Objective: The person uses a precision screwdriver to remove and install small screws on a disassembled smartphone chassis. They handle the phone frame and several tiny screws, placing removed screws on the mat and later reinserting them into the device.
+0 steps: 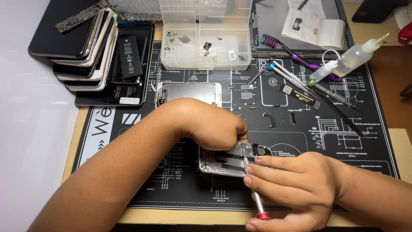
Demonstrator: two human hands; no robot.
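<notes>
Carefully, I clamp my left hand (210,129) on the opened phone chassis (231,160) while my right hand (292,189), closed around the red-capped screwdriver (254,189), keeps it upright.

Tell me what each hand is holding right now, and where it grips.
Right hand holds a red-capped screwdriver along its shaft, its fingers wrapped near the tip. Left hand steadies the opened phone housing at its top edge.

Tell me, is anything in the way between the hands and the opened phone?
Nothing visible is. The left hand rests right on the opened phone, and the right hand holds a screwdriver with its tip down on the phone. The other tools lie farther back on the mat.
</notes>
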